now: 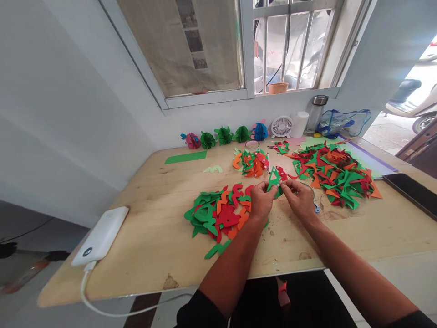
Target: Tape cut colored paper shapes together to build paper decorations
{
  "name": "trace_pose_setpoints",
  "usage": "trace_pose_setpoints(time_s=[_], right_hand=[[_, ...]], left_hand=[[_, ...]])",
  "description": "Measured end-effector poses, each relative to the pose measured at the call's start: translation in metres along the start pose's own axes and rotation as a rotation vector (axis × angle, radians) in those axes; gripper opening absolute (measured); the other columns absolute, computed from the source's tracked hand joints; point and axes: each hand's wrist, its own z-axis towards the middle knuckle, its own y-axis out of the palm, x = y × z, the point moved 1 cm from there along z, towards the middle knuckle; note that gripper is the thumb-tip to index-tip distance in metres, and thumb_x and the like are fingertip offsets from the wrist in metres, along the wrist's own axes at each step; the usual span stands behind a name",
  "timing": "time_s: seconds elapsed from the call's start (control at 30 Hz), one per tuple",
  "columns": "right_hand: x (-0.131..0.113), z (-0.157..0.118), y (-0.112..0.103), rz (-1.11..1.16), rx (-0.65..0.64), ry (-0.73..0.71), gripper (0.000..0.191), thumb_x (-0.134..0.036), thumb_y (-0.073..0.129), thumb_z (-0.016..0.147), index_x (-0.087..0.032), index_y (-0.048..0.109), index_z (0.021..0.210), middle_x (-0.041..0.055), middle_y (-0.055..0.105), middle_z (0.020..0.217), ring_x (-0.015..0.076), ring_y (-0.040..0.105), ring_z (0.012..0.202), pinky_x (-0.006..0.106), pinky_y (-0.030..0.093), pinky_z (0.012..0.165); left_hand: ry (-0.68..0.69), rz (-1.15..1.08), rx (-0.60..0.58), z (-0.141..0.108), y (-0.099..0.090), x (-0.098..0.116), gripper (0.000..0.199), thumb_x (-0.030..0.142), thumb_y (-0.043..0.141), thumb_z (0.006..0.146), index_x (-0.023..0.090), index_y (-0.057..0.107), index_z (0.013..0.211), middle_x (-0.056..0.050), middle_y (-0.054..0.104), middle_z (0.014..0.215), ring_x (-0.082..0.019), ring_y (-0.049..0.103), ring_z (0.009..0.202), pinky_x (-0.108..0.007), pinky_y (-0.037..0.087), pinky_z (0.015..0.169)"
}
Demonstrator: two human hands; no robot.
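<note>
My left hand [262, 201] pinches a green paper cutout [274, 177] upright over the table. White marks show on the cutout. The fingertips of my right hand [297, 199] are closed at its lower right edge. Left of my hands lies a pile of green, red and orange paper cutouts [227, 215], partly hidden behind my left forearm. A smaller heap of cutouts [252, 165] sits just beyond my hands. Under my right hand a small blue-tipped object [317, 208] shows in part; I cannot make out what it is.
Paper scraps [336, 171] are heaped at the right, beside a black phone [409, 193]. Along the wall stand several paper ornaments [224, 135], a small fan [282, 126] and a glass bottle [317, 114]. A white power bank [102, 234] with a cable lies at the left edge.
</note>
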Motion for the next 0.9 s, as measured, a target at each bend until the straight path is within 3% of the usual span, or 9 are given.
trace_pose_setpoints(time_s=[0.37,0.53,0.73,0.9], right_hand=[[0.001,0.0,0.001,0.048,-0.021,0.07,0.028,-0.04,0.053,0.078,-0.017,0.067,0.07,0.002,0.065,0.063,0.0129,0.05,0.051,0.026,0.037,0.052],[0.005,0.003,-0.002,0.141,-0.009,0.137,0.027,-0.041,0.054,0.076,-0.016,0.065,0.081,0.0039,0.067,0.072,0.0141,0.054,0.058,0.026,0.04,0.055],[0.009,0.007,-0.001,0.259,-0.145,0.14,0.028,-0.044,0.056,0.075,-0.018,0.063,0.071,0.0027,0.063,0.067,0.0152,0.054,0.063,0.026,0.041,0.057],[0.011,0.006,0.0,0.296,-0.163,0.156,0.026,-0.044,0.06,0.073,-0.018,0.059,0.068,-0.0001,0.056,0.06,0.0127,0.048,0.056,0.025,0.038,0.052]], left_hand=[[0.01,0.037,0.004,-0.003,0.001,0.002,0.02,0.028,0.069,0.06,0.013,0.058,0.054,0.005,0.046,0.05,-0.006,0.039,0.05,-0.018,0.033,0.048],[-0.012,0.011,-0.008,-0.003,0.0,0.005,0.024,0.033,0.07,0.06,0.013,0.059,0.055,0.004,0.048,0.052,-0.006,0.041,0.049,-0.019,0.036,0.048],[-0.031,-0.005,-0.043,-0.002,0.0,0.003,0.025,0.035,0.071,0.06,0.013,0.06,0.058,0.004,0.047,0.052,-0.006,0.042,0.049,-0.02,0.042,0.05],[-0.066,-0.019,-0.066,-0.002,0.001,-0.001,0.026,0.035,0.074,0.057,0.013,0.059,0.059,0.005,0.046,0.052,-0.005,0.042,0.048,-0.018,0.042,0.047]])
